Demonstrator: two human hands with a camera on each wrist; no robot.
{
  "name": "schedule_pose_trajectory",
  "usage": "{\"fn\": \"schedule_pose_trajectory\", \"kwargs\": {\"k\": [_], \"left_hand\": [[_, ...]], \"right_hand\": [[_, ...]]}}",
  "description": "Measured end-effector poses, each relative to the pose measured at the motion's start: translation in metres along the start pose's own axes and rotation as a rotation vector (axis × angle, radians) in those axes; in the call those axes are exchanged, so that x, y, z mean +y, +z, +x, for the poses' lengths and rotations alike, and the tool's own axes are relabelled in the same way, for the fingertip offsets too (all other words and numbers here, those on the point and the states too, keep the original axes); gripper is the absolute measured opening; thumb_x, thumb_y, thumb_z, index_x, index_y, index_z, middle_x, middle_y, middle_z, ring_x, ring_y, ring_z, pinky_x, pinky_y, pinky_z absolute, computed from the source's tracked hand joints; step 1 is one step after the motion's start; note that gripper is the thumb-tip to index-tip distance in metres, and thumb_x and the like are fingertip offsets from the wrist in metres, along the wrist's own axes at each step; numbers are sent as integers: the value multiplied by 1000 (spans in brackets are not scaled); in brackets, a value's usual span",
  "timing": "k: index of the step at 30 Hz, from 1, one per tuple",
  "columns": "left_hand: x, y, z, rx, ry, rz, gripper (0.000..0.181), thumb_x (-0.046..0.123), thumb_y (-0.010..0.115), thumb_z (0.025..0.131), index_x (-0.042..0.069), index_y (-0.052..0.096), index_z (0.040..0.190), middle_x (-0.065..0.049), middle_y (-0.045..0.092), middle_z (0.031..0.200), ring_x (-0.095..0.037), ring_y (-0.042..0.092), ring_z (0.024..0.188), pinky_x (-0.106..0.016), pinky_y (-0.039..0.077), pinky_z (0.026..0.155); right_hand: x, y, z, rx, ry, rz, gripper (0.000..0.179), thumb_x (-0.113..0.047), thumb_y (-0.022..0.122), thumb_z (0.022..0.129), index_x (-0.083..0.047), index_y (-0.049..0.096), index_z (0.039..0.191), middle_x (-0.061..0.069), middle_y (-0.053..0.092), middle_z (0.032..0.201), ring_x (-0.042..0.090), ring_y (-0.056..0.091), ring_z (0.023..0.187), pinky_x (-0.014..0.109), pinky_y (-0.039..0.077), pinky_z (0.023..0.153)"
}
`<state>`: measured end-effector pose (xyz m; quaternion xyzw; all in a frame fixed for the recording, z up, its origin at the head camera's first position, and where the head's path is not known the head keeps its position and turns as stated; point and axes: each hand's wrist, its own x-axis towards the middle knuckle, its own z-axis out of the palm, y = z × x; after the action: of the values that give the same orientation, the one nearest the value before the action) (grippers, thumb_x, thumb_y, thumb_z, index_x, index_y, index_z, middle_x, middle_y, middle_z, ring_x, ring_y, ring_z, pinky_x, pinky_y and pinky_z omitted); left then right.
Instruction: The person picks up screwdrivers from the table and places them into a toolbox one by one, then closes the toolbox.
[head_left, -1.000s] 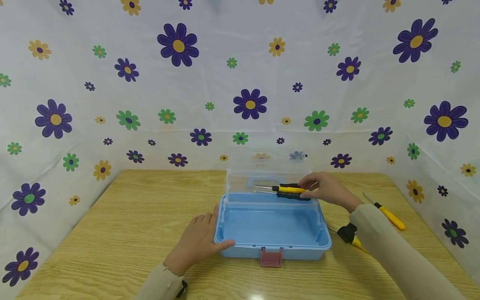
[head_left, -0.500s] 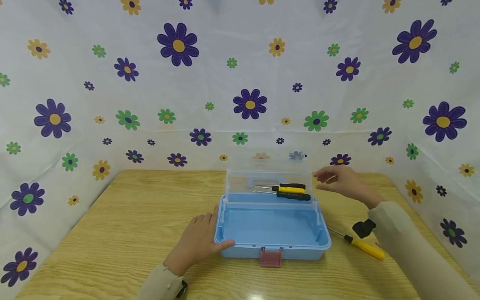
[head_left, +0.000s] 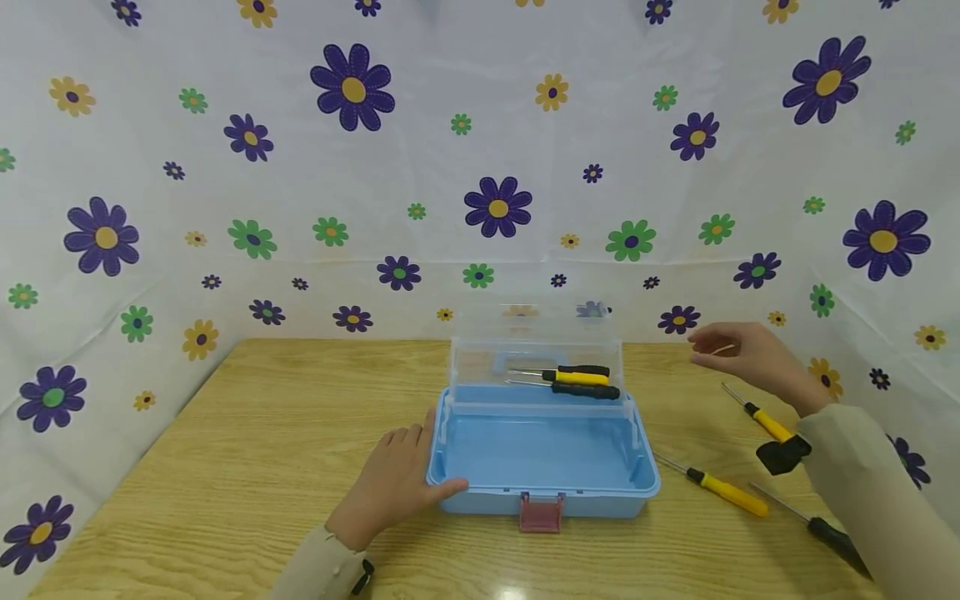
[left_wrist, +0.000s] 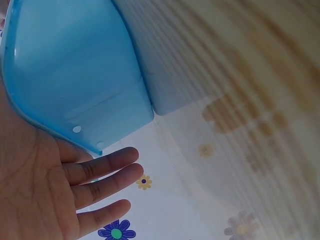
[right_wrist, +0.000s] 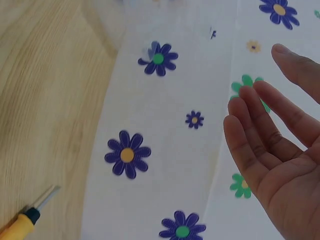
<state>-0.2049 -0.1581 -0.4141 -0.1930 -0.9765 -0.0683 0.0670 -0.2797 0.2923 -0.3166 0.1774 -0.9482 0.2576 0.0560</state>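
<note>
A light blue toolbox [head_left: 480, 505] stands with its clear lid raised at the back and a pink latch [head_left: 540, 514] at the front. My left hand [head_left: 397, 475] rests against its left end, thumb over the front corner; the left wrist view shows straight fingers [left_wrist: 107, 190] beside the blue wall. Side by side in the clear upper tray [head_left: 487, 409] lie a yellow screwdriver [head_left: 585, 377] and two black-handled screwdrivers [head_left: 588, 390]. Right of the box my right hand [head_left: 757, 362] is raised over the table, holding nothing, fingers loosely bent.
Right of the toolbox on the wood table [head_left: 300, 417] lie a yellow screwdriver [head_left: 727, 493], another yellow screwdriver [head_left: 771, 423] partly behind the right wrist's black device [head_left: 783, 454], and a black screwdriver [head_left: 832, 537] partly under the sleeve. A flowered cloth [head_left: 420, 150] hangs behind and at both sides.
My right hand has let go of the screwdrivers in the tray and drawn away to the right, uncovering the black screwdriver on the table. The left hand has stayed on the box.
</note>
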Motion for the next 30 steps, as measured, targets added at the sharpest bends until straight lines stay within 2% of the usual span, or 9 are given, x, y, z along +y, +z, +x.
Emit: {"fn": "schedule_pose_trajectory", "kwargs": {"k": [8,12,20,24,30], "left_hand": [[0,1,1,-4,-2,-5,105,71,54,78,-5,26,145,-23,57,125,-37,56,113,-50,43,99],[0,2,2,0,0,-1,105,70,55,78,-6,27,145,-23,57,125,-37,56,113,-50,43,99],[-2,2,2,-7,-2,21,105,71,53,78,-6,29,144,-23,57,126,-36,56,114,-50,43,98],[-2,2,2,1,5,27,104,70,54,77,-7,29,143,-23,57,124,-36,57,113,-49,44,97],[-2,2,2,9,13,38,105,71,54,77,-8,30,143,-23,58,122,-36,57,111,-49,45,96]], "right_hand": [[26,-9,-15,-8,107,-4,40,-26,61,91,6,60,116,23,65,106,33,62,94,45,53,82],[43,-10,-21,-25,177,13,44,-29,60,92,6,58,118,25,64,109,35,61,96,50,51,84],[72,-5,-29,-40,300,67,62,-42,57,91,12,52,122,32,59,114,41,58,101,57,46,89],[82,-2,-32,-17,336,65,61,-40,58,92,13,51,121,33,59,113,40,58,98,54,48,86],[92,1,-35,-14,332,43,56,-33,59,93,14,52,121,31,62,106,37,60,92,49,50,79]]}}
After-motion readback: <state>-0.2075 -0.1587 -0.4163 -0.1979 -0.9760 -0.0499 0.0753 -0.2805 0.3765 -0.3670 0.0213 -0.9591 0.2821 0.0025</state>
